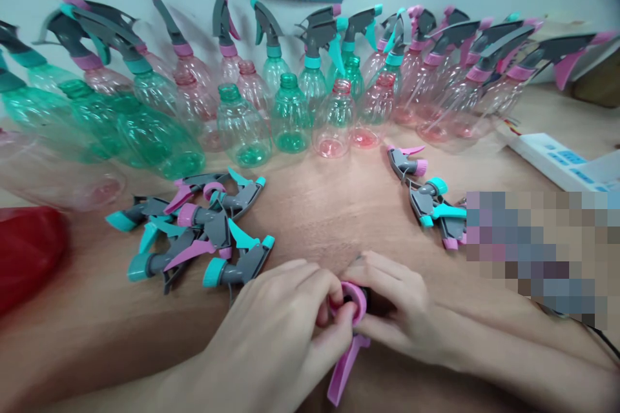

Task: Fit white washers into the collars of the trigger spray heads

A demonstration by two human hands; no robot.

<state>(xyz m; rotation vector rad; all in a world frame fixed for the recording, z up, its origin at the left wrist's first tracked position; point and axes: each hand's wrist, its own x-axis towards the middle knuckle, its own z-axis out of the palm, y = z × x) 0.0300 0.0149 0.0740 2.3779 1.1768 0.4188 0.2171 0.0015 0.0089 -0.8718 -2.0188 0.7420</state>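
Note:
Low at the front, both hands are on one spray trigger head (347, 371) with a pink collar and pink trigger, its collar opening facing up toward me. My left hand (285, 319) is closed, its thumb and fingertips pinched at the collar's opening; whether something small sits between them is hidden. Wrapped around the head's far side, my right hand (400, 303) grips it and covers most of its grey body. Just left of my left hand lies a pile of grey spray trigger heads (213, 229) with turquoise or pink parts.
Behind the hands stand several clear bottles, some open like a green bottle (290, 119), others with trigger heads fitted. More loose trigger heads (423, 197) lie to the right, near a white box (552, 158). A red object (29, 251) is at far left. One area at right is pixelated.

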